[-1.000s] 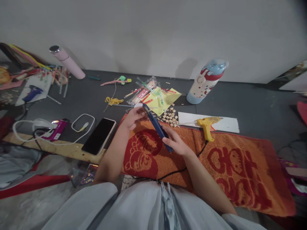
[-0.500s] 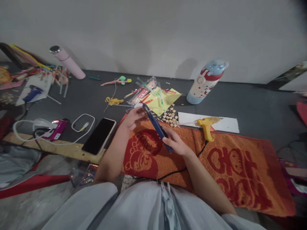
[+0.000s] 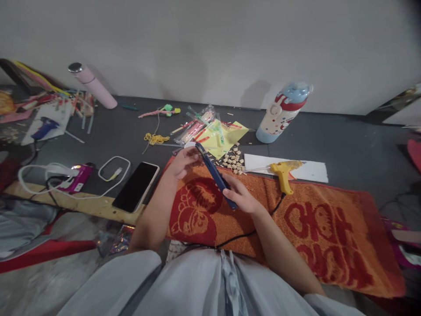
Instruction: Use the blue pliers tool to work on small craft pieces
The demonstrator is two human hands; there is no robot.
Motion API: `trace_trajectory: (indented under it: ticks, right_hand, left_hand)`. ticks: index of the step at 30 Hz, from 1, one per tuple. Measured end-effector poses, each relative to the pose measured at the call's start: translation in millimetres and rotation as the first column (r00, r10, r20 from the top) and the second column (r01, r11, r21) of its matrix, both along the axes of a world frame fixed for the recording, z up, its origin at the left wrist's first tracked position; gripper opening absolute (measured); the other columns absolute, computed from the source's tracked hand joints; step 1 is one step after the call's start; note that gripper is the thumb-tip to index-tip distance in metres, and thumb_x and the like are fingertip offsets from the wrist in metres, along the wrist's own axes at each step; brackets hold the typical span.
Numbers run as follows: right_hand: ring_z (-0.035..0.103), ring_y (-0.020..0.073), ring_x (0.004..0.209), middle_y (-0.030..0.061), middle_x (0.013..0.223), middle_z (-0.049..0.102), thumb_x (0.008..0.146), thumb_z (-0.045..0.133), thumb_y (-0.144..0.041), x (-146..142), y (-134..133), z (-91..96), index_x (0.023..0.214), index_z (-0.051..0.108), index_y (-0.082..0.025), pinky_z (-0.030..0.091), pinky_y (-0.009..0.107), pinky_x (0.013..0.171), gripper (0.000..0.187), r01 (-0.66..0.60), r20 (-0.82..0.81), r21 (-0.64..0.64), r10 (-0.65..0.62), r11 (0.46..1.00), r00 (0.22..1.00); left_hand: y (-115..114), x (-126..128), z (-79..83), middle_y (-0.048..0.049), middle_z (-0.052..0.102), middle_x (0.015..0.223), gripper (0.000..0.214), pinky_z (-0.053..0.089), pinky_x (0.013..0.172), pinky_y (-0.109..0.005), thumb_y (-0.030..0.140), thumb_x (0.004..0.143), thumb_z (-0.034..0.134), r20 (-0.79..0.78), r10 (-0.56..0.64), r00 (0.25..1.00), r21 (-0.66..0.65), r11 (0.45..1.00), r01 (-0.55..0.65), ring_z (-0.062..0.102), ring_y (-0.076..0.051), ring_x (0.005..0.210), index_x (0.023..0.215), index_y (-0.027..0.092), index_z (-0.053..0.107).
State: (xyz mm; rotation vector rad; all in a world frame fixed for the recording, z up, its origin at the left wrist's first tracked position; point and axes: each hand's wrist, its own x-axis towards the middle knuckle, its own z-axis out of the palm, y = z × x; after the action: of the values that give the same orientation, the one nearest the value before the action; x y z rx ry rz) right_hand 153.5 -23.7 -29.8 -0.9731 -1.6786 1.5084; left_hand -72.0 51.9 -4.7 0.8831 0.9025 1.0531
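Note:
My right hand (image 3: 239, 193) is closed round the handle of a blue hand tool (image 3: 213, 172) that slants up and to the left over an orange towel (image 3: 329, 228). My left hand (image 3: 182, 161) has its fingers curled at the tool's tip, pinching a small pale piece that I cannot make out. Both forearms rest above the towel. A pile of small wooden bits (image 3: 233, 159) lies just beyond the tool, next to a yellow paper sheet (image 3: 223, 137).
A yellow glue gun (image 3: 284, 170) lies on a white sheet (image 3: 309, 171) to the right. A blue-and-white bottle (image 3: 282, 112) and a pink flask (image 3: 92, 86) stand by the wall. A phone (image 3: 135, 187), white cable (image 3: 108, 172) and pink device (image 3: 78, 176) lie left.

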Motion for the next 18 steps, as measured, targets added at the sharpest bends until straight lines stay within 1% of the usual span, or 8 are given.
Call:
trace_trajectory:
  ticks: [3,6,8,10,12,14,16,18]
  right_hand:
    - [0.054,0.0317,0.119,0.0096,0.128,0.061,0.08,0.051,-0.067,-0.5,-0.5,-2.7,0.132,0.053,-0.021,0.043,0.046,0.101,0.07,0.006,0.024,0.009,-0.007,1.0,1.0]
    - [0.053,0.032,0.121,0.0099,0.129,0.059,0.081,0.052,-0.064,-0.9,-0.8,-5.7,0.132,0.053,-0.021,0.042,0.047,0.103,0.066,0.05,0.048,0.057,-0.053,0.997,0.997]
    - [0.051,0.0319,0.123,0.0109,0.132,0.057,0.082,0.053,-0.061,-0.8,-0.4,-6.2,0.132,0.051,-0.021,0.04,0.047,0.104,0.064,0.084,0.072,0.107,-0.092,0.991,0.993]
    - [0.05,0.0322,0.124,0.0129,0.134,0.055,0.083,0.054,-0.06,-0.3,0.4,-5.2,0.134,0.049,-0.02,0.038,0.048,0.105,0.065,0.108,0.108,0.155,-0.125,0.982,0.986]
    - [0.05,0.0332,0.124,0.0152,0.134,0.055,0.082,0.055,-0.061,0.3,1.5,-3.3,0.135,0.048,-0.018,0.037,0.05,0.105,0.069,0.129,0.158,0.188,-0.159,0.974,0.974]
    - [0.049,0.035,0.124,0.0175,0.133,0.054,0.079,0.055,-0.064,0.6,2.4,-1.9,0.135,0.048,-0.017,0.036,0.053,0.106,0.074,0.151,0.204,0.216,-0.196,0.965,0.959]
    - [0.049,0.0369,0.124,0.0199,0.133,0.054,0.078,0.055,-0.067,0.6,2.9,-1.3,0.134,0.048,-0.014,0.035,0.055,0.106,0.077,0.166,0.238,0.247,-0.225,0.955,0.945]
    - [0.049,0.0375,0.123,0.021,0.133,0.054,0.078,0.053,-0.067,0.4,3.1,-1.5,0.134,0.048,-0.013,0.035,0.056,0.105,0.078,0.165,0.26,0.28,-0.24,0.946,0.935]
  left_hand:
    - [0.4,-0.5,-1.3,-0.0046,0.07,0.081,0.05,0.053,0.069,-0.027,0.036,0.05,0.088,0.009,0.003,1.0,0.003,1.0,-0.003,0.066,-0.014,0.071,0.091,0.014,0.069]
    - [0.6,0.4,-1.5,-0.0041,0.07,0.078,0.045,0.053,0.068,-0.028,0.037,0.053,0.086,-0.01,0.004,1.0,0.026,1.0,-0.004,0.065,-0.015,0.068,0.088,0.014,0.07]
    - [0.8,1.9,-1.0,-0.0044,0.07,0.076,0.04,0.053,0.068,-0.029,0.038,0.058,0.083,-0.071,0.014,0.997,0.078,0.997,-0.008,0.065,-0.015,0.067,0.086,0.014,0.071]
    - [0.9,3.7,-0.3,-0.0035,0.069,0.072,0.036,0.05,0.064,-0.027,0.039,0.059,0.082,-0.171,0.095,0.981,0.163,0.984,-0.067,0.063,-0.014,0.063,0.081,0.013,0.071]
    - [0.6,5.0,0.7,-0.0017,0.067,0.067,0.031,0.046,0.059,-0.024,0.038,0.057,0.083,-0.279,0.224,0.934,0.266,0.952,-0.149,0.059,-0.012,0.06,0.074,0.014,0.072]
    - [-0.6,5.4,2.2,-0.0006,0.066,0.064,0.026,0.043,0.057,-0.023,0.036,0.056,0.082,-0.365,0.327,0.872,0.347,0.917,-0.198,0.056,-0.011,0.058,0.068,0.015,0.071]
    - [-2.7,5.1,4.5,0.0,0.064,0.059,0.022,0.04,0.055,-0.022,0.034,0.059,0.079,-0.432,0.371,0.822,0.394,0.898,-0.197,0.054,-0.011,0.055,0.064,0.015,0.07]
    - [-5.2,4.5,7.8,0.0011,0.06,0.053,0.019,0.036,0.051,-0.022,0.032,0.062,0.077,-0.483,0.383,0.787,0.425,0.889,-0.172,0.051,-0.01,0.051,0.06,0.015,0.069]
